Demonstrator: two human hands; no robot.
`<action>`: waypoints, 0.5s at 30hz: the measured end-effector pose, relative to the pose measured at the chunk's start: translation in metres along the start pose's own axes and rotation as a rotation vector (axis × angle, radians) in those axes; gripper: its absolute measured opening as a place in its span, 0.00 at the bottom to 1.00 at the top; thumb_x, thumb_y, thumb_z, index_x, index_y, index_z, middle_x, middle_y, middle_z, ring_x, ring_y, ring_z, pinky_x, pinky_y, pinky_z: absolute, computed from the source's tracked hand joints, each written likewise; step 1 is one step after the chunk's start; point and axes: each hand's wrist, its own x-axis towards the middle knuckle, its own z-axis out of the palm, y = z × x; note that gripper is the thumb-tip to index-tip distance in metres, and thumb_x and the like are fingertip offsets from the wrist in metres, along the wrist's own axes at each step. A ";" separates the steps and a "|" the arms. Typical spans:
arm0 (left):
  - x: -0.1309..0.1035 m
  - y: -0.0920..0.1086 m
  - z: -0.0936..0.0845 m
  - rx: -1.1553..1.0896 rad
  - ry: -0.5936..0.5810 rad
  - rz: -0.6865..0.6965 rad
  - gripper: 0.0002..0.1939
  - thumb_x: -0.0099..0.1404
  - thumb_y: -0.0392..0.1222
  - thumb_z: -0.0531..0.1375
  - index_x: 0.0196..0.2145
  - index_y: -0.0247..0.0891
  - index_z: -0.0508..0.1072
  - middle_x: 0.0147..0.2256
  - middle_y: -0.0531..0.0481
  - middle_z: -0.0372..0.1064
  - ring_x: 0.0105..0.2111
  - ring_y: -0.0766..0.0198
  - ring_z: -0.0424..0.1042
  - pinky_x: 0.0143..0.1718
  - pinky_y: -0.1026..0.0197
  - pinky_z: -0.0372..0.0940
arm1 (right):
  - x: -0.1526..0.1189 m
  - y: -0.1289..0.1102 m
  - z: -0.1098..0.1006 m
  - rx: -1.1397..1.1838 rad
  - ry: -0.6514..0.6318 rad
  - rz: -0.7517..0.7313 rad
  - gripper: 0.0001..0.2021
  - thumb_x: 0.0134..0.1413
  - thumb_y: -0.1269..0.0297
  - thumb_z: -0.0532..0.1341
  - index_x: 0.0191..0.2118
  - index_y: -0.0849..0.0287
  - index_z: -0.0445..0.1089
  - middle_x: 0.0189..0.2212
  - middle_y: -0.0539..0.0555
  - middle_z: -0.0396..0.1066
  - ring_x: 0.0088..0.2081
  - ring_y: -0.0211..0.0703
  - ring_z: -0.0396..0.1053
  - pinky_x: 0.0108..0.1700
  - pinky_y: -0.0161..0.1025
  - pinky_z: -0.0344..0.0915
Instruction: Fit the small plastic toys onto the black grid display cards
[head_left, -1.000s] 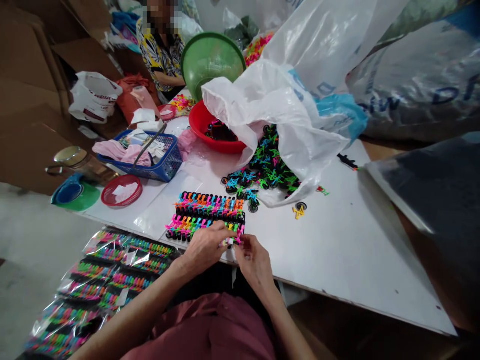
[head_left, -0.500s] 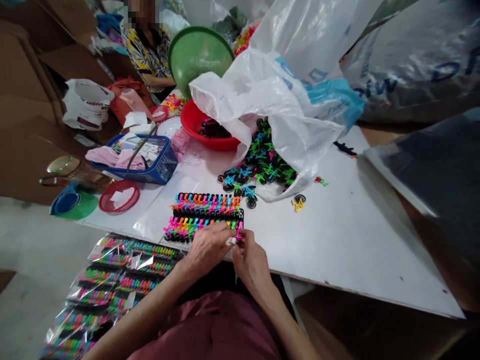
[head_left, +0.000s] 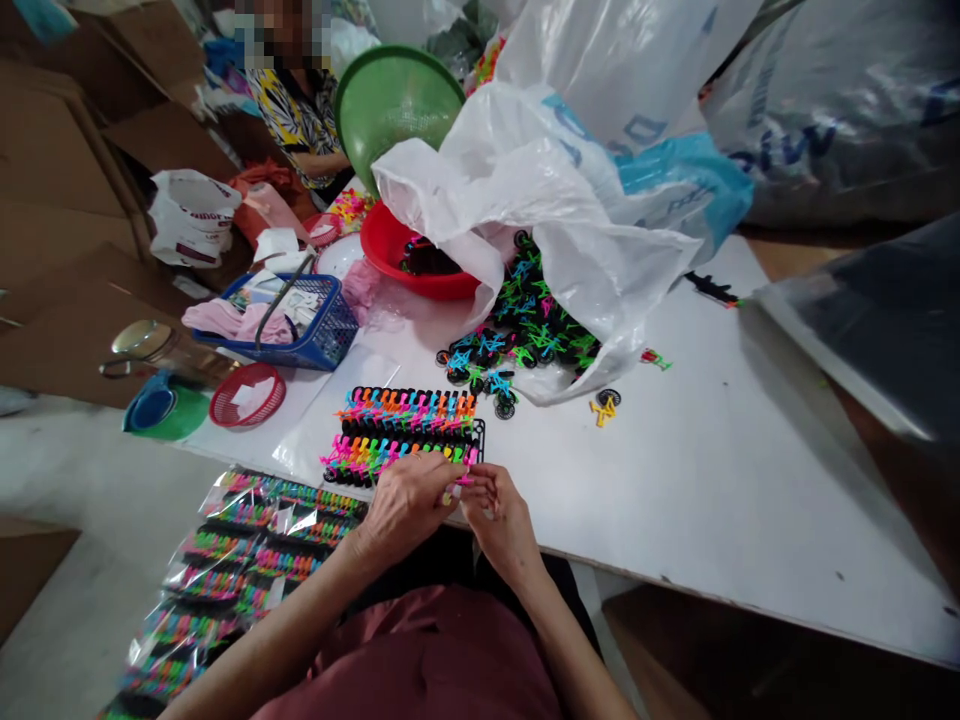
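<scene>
Two rows of small colourful plastic toy pieces with black parts [head_left: 409,405] lie near the table's front edge. At the right end of the lower row, my left hand [head_left: 411,497] has its fingers bent and pressed together around a small pink piece [head_left: 466,480]. My right hand [head_left: 501,515] meets it from the right, its fingers curled at the same pink piece. Something small and whitish shows between the hands, too small to name. Beyond them, a pile of toy bicycles [head_left: 536,320] spills from a white plastic bag [head_left: 600,260].
A yellow toy bicycle [head_left: 604,408] lies right of the pile. Left stand a blue basket [head_left: 319,325], a red basket [head_left: 247,397] and a glass jug [head_left: 172,355]. Red [head_left: 416,270] and green [head_left: 397,110] basins stand behind. Bagged toys [head_left: 247,560] lie below left. A person [head_left: 300,120] sits beyond.
The view has shifted slightly. The pink piece between my hands has tilted from upright to nearly flat, and my right fingers have spread a little around it.
</scene>
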 end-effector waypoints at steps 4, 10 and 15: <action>0.000 0.002 0.002 0.056 -0.021 -0.021 0.11 0.61 0.34 0.56 0.41 0.41 0.72 0.32 0.50 0.70 0.33 0.62 0.68 0.34 0.62 0.60 | 0.002 -0.004 -0.008 0.013 -0.056 -0.035 0.13 0.49 0.68 0.58 0.43 0.58 0.61 0.34 0.54 0.70 0.36 0.39 0.70 0.37 0.36 0.68; -0.004 -0.002 0.007 -0.012 0.028 -0.035 0.10 0.62 0.34 0.55 0.40 0.40 0.72 0.36 0.49 0.71 0.35 0.62 0.69 0.37 0.61 0.62 | 0.009 0.002 -0.015 0.131 -0.132 0.030 0.08 0.54 0.62 0.57 0.39 0.58 0.66 0.33 0.53 0.71 0.35 0.38 0.69 0.38 0.35 0.67; -0.005 -0.005 0.010 -0.050 0.045 0.016 0.09 0.62 0.34 0.54 0.39 0.39 0.73 0.35 0.49 0.71 0.34 0.63 0.68 0.36 0.62 0.61 | 0.020 0.001 -0.018 0.161 -0.134 0.115 0.07 0.50 0.61 0.59 0.30 0.59 0.66 0.24 0.49 0.68 0.26 0.35 0.64 0.29 0.32 0.62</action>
